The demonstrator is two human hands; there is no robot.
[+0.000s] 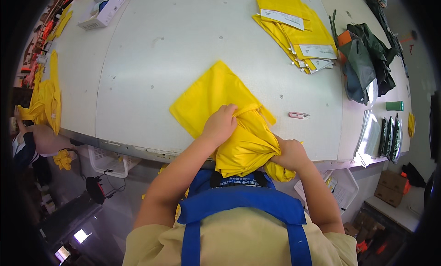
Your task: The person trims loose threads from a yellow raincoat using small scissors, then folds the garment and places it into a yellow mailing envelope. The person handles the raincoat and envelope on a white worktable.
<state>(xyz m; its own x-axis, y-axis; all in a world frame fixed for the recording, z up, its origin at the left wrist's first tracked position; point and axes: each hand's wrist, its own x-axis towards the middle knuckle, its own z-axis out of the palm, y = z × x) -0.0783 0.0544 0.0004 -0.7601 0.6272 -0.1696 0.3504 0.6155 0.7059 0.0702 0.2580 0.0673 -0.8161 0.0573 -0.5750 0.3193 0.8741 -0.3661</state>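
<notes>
A flat, square-cornered yellow fabric piece (212,89), which looks like a pouch, lies on the table in front of me. Bunched yellow fabric (245,149) adjoins its near edge and hangs over the table's front edge toward my lap. My left hand (221,123) is closed on the pouch's near edge, where it meets the bunched fabric. At the right side of the bundle, my right hand (290,153) grips a gathered fold, its fingertips partly hidden by cloth. Right of the pouch lies a pair of red-handled thread snips (299,115), apart from both hands.
Labelled yellow packs (294,29) are piled at the far right, beside dark green fabric (363,59). A green thread spool (394,106) and dark packets (390,136) sit further right. A white box (102,10) stands far left. White baskets (109,161) hang below the table edge. Another person's arm (18,117) touches yellow cloth at left.
</notes>
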